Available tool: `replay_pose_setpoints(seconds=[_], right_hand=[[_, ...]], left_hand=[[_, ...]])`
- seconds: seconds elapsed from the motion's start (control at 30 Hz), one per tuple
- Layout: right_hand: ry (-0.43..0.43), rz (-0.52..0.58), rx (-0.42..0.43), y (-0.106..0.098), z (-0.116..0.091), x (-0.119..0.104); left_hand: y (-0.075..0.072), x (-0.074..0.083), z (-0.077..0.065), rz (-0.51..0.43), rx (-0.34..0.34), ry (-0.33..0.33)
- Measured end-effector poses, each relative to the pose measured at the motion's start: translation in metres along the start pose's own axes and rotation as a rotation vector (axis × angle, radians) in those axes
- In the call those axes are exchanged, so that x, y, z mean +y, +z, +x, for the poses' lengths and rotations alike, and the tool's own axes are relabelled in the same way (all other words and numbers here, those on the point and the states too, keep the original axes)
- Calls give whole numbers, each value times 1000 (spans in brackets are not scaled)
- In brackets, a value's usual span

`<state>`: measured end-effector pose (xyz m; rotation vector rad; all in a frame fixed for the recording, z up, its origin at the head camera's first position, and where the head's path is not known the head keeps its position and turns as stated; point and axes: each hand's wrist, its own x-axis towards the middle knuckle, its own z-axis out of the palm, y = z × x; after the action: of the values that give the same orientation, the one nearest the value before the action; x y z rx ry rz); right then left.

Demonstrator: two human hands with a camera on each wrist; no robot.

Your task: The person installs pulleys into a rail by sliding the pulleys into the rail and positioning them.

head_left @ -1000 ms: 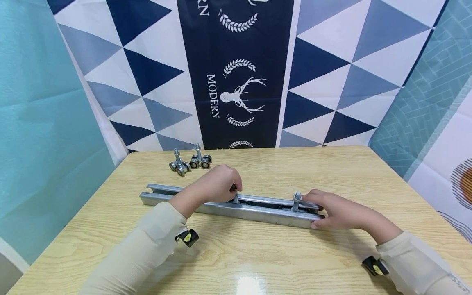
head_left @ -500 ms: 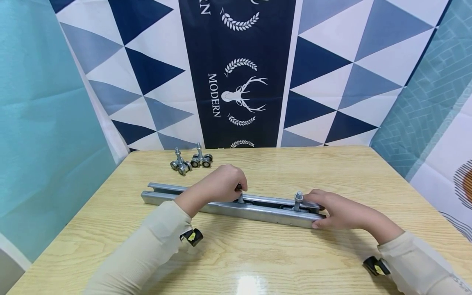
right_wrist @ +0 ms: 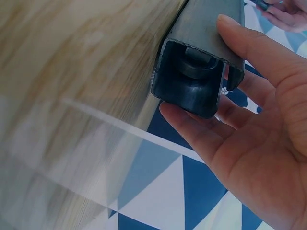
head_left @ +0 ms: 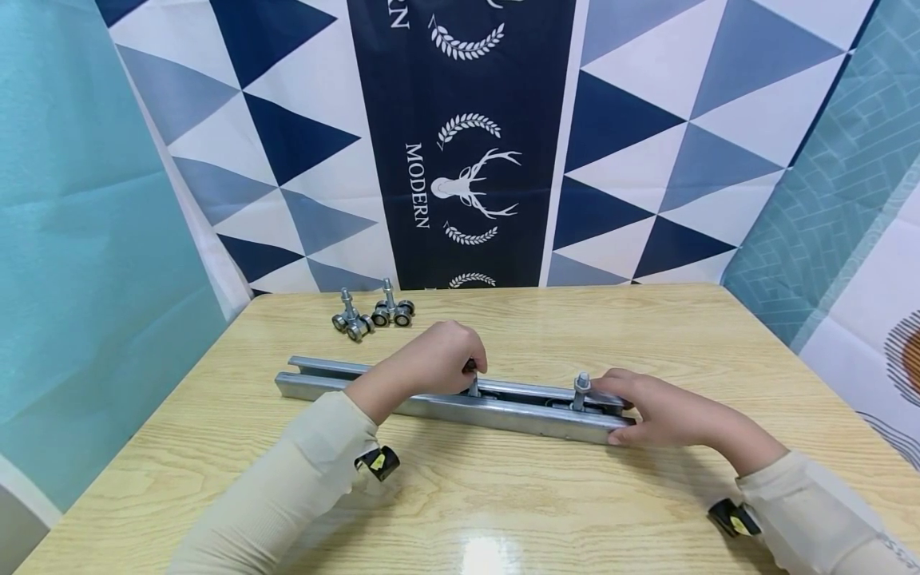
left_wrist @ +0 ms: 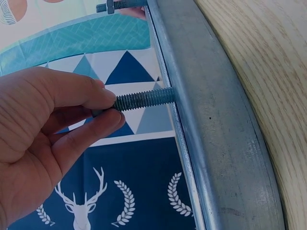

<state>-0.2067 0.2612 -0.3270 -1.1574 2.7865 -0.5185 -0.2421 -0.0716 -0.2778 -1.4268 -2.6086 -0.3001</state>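
Observation:
A galvanized steel channel track (head_left: 503,415) lies across the table with its slot facing up. My left hand (head_left: 434,359) pinches the top of an upright threaded bolt (left_wrist: 144,99) between thumb and fingertips; its lower end goes into the slot. Near the right end stands a second bolt (head_left: 580,391) with a nut, rising from a trolley inside the track. My right hand (head_left: 664,411) grips the track's right end, thumb on the near wall and fingers on the far side. Through the track's end opening, the right wrist view shows a dark roller (right_wrist: 196,67) inside.
Two roller trolleys (head_left: 352,319) with upright bolts and several small wheels stand behind the track at the back left of the wooden table (head_left: 561,503). A patterned cloth (head_left: 632,144) hangs at the table's back edge.
My left hand has slid a little to the right along the track, with the pinched bolt moving along the slot. The right hand keeps its grip on the track's end.

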Motion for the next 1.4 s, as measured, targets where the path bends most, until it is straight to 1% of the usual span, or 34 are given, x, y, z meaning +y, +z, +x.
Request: replay_pose_setpoints(seconds=[0.3,0.57,0.8,0.9,1.1,1.2,1.3,1.4], right_hand=[[0,5,-1,0,-1,0],[7,4,-2,0,0,-1],[-14,-6,-1,-1,0,0],[-5,-8,-5,-1,0,0],[0,-2,-12,-1,0,0],[1,3,-14,-1,0,-1],[4,6,-14,-1,0,-1],[-2,6,-12,-1,0,-2]], left_hand=[[2,2,3,-12,-3,-5],[1,2,2,-32,-1,-19],[1,1,-1,-11,6,4],[1,1,-3,-10,9,6],[-1,-2,-9,-30,7,-30],[-4,-5,-14,-37,22,-48],[-7,-10,-19,-27,36,-73],[-12,-16,-25,3,47,-121]])
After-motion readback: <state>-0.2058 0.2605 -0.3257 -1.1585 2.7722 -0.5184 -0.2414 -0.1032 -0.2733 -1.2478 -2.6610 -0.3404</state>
